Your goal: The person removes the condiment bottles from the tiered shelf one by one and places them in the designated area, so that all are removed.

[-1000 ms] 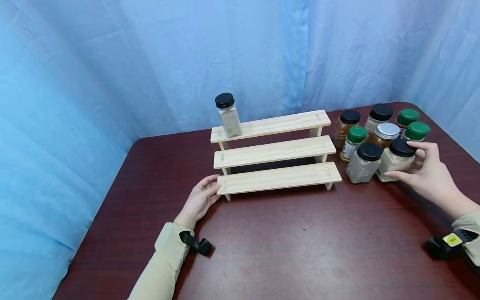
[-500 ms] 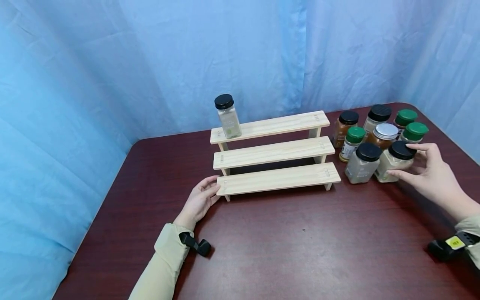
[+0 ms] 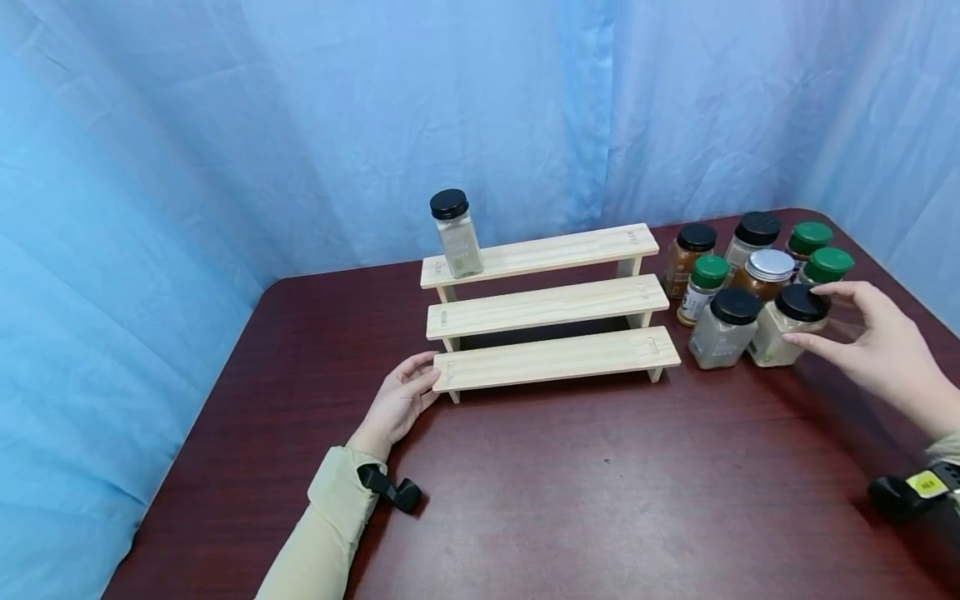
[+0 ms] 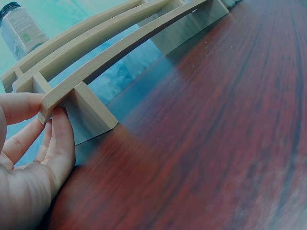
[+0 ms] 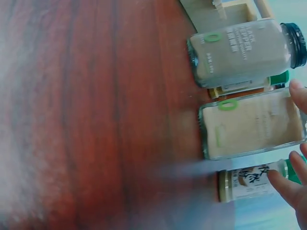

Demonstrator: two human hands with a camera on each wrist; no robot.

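Observation:
A three-step wooden shelf rack (image 3: pixel 555 358) stands mid-table. My left hand (image 3: pixel 401 400) pinches the left end of its lowest board; in the left wrist view, fingers (image 4: pixel 62 132) lie above and below the board's end. On the top step's left end stands a black-lidded spice jar (image 3: pixel 460 242). Far right, my right hand (image 3: pixel 881 346) is around a square black-lidded jar of pale powder (image 3: pixel 776 337), thumb and forefinger spread apart near its lid. That jar (image 5: pixel 254 124) stands upright on the table. Beside it is a greyish black-lidded jar (image 3: pixel 722 337).
Behind those two jars cluster a green-lidded jar (image 3: pixel 697 300), a brown black-lidded jar (image 3: pixel 682 262), a silver-lidded jar (image 3: pixel 759 279) and several others. The dark red wooden table (image 3: pixel 562 492) extends in front of the rack. Blue curtains (image 3: pixel 375 125) hang behind and at both sides.
My right hand has shifted slightly right, its thumb and fingers loosening from the pale-powder jar, which stays in place. The left hand keeps its hold on the rack.

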